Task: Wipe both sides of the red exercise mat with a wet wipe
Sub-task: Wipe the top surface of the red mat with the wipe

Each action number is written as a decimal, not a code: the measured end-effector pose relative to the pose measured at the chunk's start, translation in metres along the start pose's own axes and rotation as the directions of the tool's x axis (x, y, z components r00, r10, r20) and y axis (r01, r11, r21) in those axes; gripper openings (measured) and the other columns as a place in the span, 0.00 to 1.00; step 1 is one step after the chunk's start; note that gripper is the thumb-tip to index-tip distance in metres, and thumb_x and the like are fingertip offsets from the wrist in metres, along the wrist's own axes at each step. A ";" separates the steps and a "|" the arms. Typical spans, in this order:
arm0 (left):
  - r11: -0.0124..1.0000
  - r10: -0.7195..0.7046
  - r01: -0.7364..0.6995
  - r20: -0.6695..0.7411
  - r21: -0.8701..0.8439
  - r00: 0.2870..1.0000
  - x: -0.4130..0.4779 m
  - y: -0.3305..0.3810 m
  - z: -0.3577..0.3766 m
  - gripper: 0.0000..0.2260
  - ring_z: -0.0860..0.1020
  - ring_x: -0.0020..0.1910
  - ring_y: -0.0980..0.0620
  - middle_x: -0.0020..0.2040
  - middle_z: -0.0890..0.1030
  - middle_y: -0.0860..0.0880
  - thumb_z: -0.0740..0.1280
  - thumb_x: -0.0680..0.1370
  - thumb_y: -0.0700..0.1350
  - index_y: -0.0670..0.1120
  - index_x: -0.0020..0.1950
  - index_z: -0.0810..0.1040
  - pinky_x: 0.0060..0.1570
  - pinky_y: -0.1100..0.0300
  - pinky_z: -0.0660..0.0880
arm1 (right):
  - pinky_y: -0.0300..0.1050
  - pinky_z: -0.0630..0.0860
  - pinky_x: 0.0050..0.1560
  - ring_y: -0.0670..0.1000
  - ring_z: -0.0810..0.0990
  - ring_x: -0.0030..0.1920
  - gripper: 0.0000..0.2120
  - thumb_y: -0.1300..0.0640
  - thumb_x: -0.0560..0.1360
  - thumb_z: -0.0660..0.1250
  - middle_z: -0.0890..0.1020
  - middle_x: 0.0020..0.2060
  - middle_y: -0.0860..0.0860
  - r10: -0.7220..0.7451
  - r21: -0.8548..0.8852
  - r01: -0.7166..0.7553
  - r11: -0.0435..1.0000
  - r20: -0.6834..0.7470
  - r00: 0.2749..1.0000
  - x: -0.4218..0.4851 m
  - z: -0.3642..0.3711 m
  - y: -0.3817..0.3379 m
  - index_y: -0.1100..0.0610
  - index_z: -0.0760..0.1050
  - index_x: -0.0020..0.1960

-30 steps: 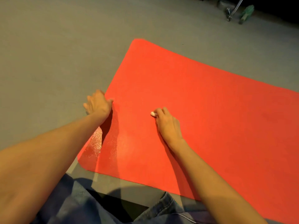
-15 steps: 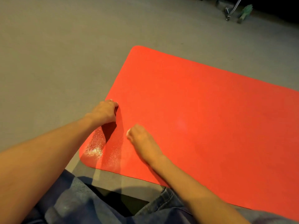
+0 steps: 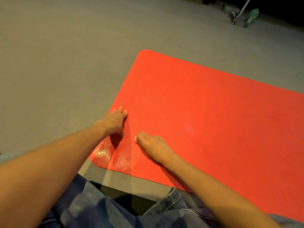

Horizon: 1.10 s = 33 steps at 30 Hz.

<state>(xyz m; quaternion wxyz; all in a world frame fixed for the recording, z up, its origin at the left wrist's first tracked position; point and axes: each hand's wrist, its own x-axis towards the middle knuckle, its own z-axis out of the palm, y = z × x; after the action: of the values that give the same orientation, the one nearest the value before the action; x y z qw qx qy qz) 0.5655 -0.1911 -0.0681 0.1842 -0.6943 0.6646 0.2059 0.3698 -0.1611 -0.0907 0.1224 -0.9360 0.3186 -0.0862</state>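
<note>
The red exercise mat [image 3: 205, 112] is spread flat on the floor [image 3: 57, 71]; its left edge is pinned by the flat, released left hand [image 3: 115, 120]. A wet wipe [image 3: 136, 138] is grasped under the right hand [image 3: 153, 145] near the near-left corner, where a wet sheen [image 3: 113, 153] is seen. If the pinning hand slips on that damp patch, the mat could be dragged or bunched.

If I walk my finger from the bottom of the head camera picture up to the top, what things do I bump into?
Blue jeans → left hand pressing the red mat → bare grey floor → a metal leg and something green at the far edge.
</note>
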 end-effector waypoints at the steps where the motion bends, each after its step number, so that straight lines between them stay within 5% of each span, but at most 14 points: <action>1: 1.000 0.001 -0.001 -0.004 -0.010 1.000 0.000 -0.001 0.000 0.49 0.57 0.75 0.41 0.78 0.48 0.39 0.76 0.68 0.52 0.43 0.78 0.48 0.70 0.54 0.59 | 0.48 0.67 0.27 0.61 0.79 0.35 0.11 0.54 0.79 0.53 0.77 0.41 0.57 0.111 -0.024 -0.112 0.993 -0.037 0.993 0.004 -0.007 0.014 0.59 0.70 0.47; 3: 1.000 0.002 -0.002 -0.010 -0.014 1.000 0.001 -0.001 0.001 0.49 0.57 0.75 0.41 0.78 0.48 0.40 0.76 0.68 0.52 0.43 0.78 0.48 0.70 0.54 0.59 | 0.54 0.69 0.37 0.63 0.78 0.44 0.10 0.55 0.81 0.55 0.78 0.47 0.59 0.399 -0.025 -0.406 0.914 -0.143 0.906 0.008 -0.019 0.041 0.60 0.71 0.51; 5: 1.000 -0.010 0.010 -0.012 -0.011 1.000 0.000 0.000 0.001 0.49 0.58 0.74 0.41 0.78 0.49 0.40 0.77 0.68 0.52 0.43 0.78 0.48 0.69 0.54 0.60 | 0.54 0.69 0.39 0.63 0.78 0.44 0.08 0.57 0.81 0.55 0.78 0.47 0.59 0.472 0.032 -0.475 0.880 -0.182 0.862 0.004 -0.017 0.035 0.61 0.71 0.52; 8: 1.000 -0.014 0.014 -0.001 -0.015 1.000 0.001 0.000 0.000 0.50 0.57 0.75 0.40 0.78 0.49 0.39 0.77 0.68 0.51 0.43 0.78 0.47 0.70 0.54 0.59 | 0.44 0.65 0.24 0.57 0.77 0.28 0.02 0.62 0.75 0.58 0.76 0.37 0.56 0.058 0.077 -0.059 0.995 0.009 0.998 -0.022 -0.001 -0.028 0.58 0.67 0.48; 10: 1.000 -0.016 0.016 0.001 -0.015 1.000 0.000 0.001 -0.001 0.49 0.57 0.75 0.40 0.78 0.48 0.39 0.76 0.69 0.51 0.43 0.78 0.47 0.70 0.54 0.59 | 0.40 0.63 0.20 0.53 0.74 0.24 0.01 0.60 0.75 0.57 0.75 0.35 0.53 -0.171 0.108 0.158 0.981 0.122 0.978 -0.037 0.004 -0.038 0.57 0.66 0.46; 12: 1.000 -0.015 0.015 -0.001 -0.007 1.000 -0.002 0.003 -0.003 0.49 0.58 0.74 0.40 0.78 0.49 0.39 0.76 0.69 0.51 0.43 0.78 0.48 0.70 0.54 0.59 | 0.42 0.66 0.22 0.55 0.75 0.27 0.03 0.57 0.76 0.55 0.76 0.37 0.54 -0.107 0.067 0.100 0.993 0.103 0.989 -0.027 -0.002 -0.018 0.56 0.66 0.48; 14: 1.000 -0.013 0.013 -0.006 -0.001 1.000 -0.002 0.002 -0.004 0.49 0.60 0.73 0.40 0.78 0.50 0.39 0.77 0.68 0.52 0.43 0.78 0.48 0.69 0.53 0.61 | 0.49 0.69 0.29 0.59 0.77 0.34 0.04 0.57 0.78 0.56 0.76 0.41 0.56 0.188 0.031 -0.187 0.982 -0.045 0.981 -0.011 -0.008 0.003 0.57 0.68 0.49; 16: 1.000 -0.018 0.018 -0.008 0.006 1.000 -0.003 0.003 -0.004 0.50 0.62 0.72 0.40 0.77 0.52 0.39 0.77 0.67 0.52 0.43 0.78 0.49 0.68 0.52 0.64 | 0.55 0.70 0.35 0.63 0.76 0.38 0.05 0.58 0.79 0.56 0.75 0.44 0.57 0.297 0.075 -0.292 0.954 -0.082 0.951 -0.007 -0.004 0.000 0.59 0.70 0.49; 18: 1.000 -0.024 0.024 -0.011 0.016 1.000 -0.003 0.003 -0.004 0.51 0.64 0.71 0.40 0.77 0.53 0.39 0.78 0.65 0.52 0.43 0.78 0.50 0.67 0.52 0.65 | 0.55 0.71 0.35 0.63 0.77 0.39 0.06 0.63 0.78 0.57 0.75 0.46 0.60 0.034 0.111 -0.043 0.993 0.080 0.996 -0.015 0.001 -0.035 0.62 0.71 0.52; 21: 1.000 -0.015 0.015 -0.019 0.021 1.000 -0.003 0.004 -0.005 0.51 0.65 0.70 0.40 0.76 0.55 0.40 0.79 0.65 0.52 0.43 0.78 0.51 0.67 0.52 0.66 | 0.47 0.72 0.25 0.57 0.78 0.33 0.08 0.63 0.74 0.56 0.76 0.41 0.59 -0.321 0.176 0.286 0.942 0.230 0.919 -0.034 0.001 -0.051 0.62 0.72 0.50; 24: 1.000 -0.011 0.011 -0.022 0.015 1.000 -0.002 0.003 -0.006 0.50 0.64 0.71 0.40 0.77 0.54 0.40 0.78 0.66 0.52 0.43 0.78 0.50 0.67 0.53 0.65 | 0.48 0.70 0.26 0.57 0.76 0.31 0.02 0.61 0.76 0.58 0.75 0.39 0.55 0.037 0.075 -0.034 0.997 -0.034 0.999 -0.010 0.000 -0.014 0.56 0.67 0.48; 26: 1.000 -0.013 0.013 -0.024 0.019 1.000 -0.002 0.002 -0.006 0.49 0.64 0.71 0.41 0.77 0.54 0.40 0.77 0.67 0.53 0.43 0.78 0.51 0.67 0.53 0.64 | 0.52 0.69 0.32 0.59 0.75 0.34 0.01 0.61 0.78 0.58 0.74 0.42 0.55 0.222 0.077 -0.216 0.973 -0.067 0.973 -0.005 0.007 -0.011 0.57 0.68 0.49; 30: 1.000 -0.007 0.008 -0.012 0.030 1.000 -0.002 0.002 -0.006 0.49 0.64 0.71 0.41 0.77 0.53 0.40 0.77 0.67 0.53 0.43 0.78 0.50 0.67 0.53 0.64 | 0.49 0.71 0.28 0.57 0.76 0.34 0.07 0.68 0.74 0.60 0.76 0.43 0.59 -0.273 0.141 0.249 0.958 0.187 0.944 -0.030 0.007 -0.062 0.63 0.71 0.51; 33: 0.999 0.010 -0.010 -0.010 0.048 1.000 0.000 0.000 -0.007 0.49 0.62 0.73 0.41 0.78 0.51 0.40 0.76 0.68 0.54 0.44 0.78 0.50 0.68 0.54 0.63 | 0.46 0.69 0.26 0.56 0.75 0.31 0.04 0.62 0.76 0.57 0.75 0.40 0.56 -0.119 0.151 0.104 0.983 0.088 0.989 -0.016 0.003 -0.034 0.57 0.68 0.50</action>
<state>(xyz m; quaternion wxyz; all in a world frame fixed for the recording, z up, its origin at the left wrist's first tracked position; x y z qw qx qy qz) 0.5659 -0.1943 -0.0620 0.1965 -0.6872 0.6738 0.1873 0.3778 -0.1244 -0.0853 0.2011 -0.9439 0.2522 -0.0705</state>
